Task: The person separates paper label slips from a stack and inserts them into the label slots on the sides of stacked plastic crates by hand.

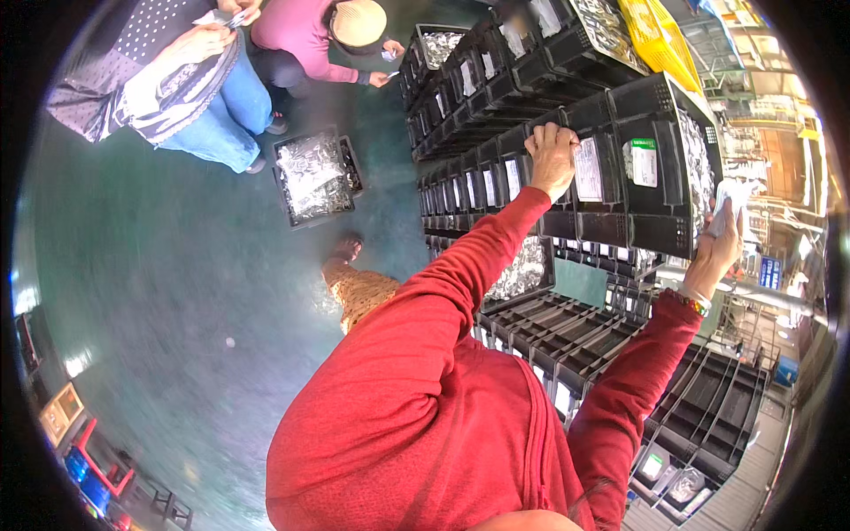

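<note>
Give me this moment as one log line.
left hand: fingers curled on black crate | right hand: holding pale crumpled item | nearby: yellow crate

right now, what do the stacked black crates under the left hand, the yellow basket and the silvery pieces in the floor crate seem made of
Black crates: likely moulded plastic with a dull sheen, judging by their ribbed walls and even colour.
Yellow basket: probably plastic too, its colour bright and even.
Silvery pieces: glossy, with sharp glints; metal or clear wrapping would both fit.
</note>
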Demonstrator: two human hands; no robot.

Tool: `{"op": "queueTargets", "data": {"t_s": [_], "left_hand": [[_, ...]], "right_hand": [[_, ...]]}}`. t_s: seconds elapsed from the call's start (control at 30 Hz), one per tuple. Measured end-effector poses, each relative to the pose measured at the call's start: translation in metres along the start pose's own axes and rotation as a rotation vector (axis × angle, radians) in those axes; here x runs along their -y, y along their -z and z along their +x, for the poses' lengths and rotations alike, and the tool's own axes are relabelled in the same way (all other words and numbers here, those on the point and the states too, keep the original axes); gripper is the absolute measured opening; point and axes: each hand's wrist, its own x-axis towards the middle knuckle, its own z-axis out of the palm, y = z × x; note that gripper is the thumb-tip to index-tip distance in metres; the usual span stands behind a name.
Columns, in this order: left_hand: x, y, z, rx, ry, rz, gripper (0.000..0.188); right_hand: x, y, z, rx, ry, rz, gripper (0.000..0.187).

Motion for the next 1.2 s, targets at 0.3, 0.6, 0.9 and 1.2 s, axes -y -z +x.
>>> {"op": "queueTargets", "data": {"t_s": [0.3,0.6,0.9,1.2], "left_hand": [[-0.006,-0.002,-0.011,0.055,0.111,-0.064,0.015],[-0.006,0.008,-0.002,-0.042,0.132,-0.209,0.023],[-0.017,-0.004,-0.004,-0.067,0.255,-0.342,0.014],[-0.004,-0.012,0.01,-0.037,0.017,-0.162,0.012]], "right_hand": [[-0.005,0.007,0.005,0.073,0.044,0.037,0.025],[-0.004,0.001,-0.002,0.039,0.044,0.056,0.023],[0.0,-0.001,0.0,0.036,0.02,-0.008,0.03],[-0.006,-0.001,0.007,0.056,0.023,-0.075,0.029]]}}
